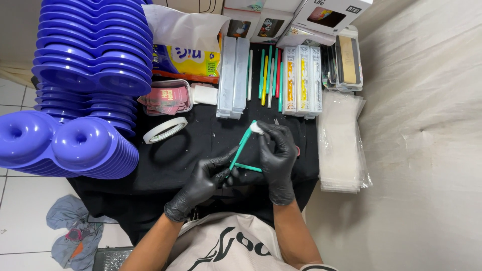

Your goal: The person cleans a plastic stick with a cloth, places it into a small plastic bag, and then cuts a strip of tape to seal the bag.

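Note:
Both my hands wear black gloves over a black cloth-covered table (175, 160). My left hand (203, 183) grips the lower end of a teal pen-like stick (241, 148), which slants up to the right. My right hand (276, 158) pinches a small white wad (256, 128) against that stick's upper tip. A second teal stick (248, 167) lies crosswise between my hands, and a bit of red shows at the right hand's outer edge.
Stacks of blue ring-shaped plastic moulds (90, 75) fill the left. A tape roll (164, 130), clear cases (233, 78), a row of coloured sticks (268, 75), packaged items (301, 80), boxes (301, 17) and a pile of clear bags (341, 145) surround my hands.

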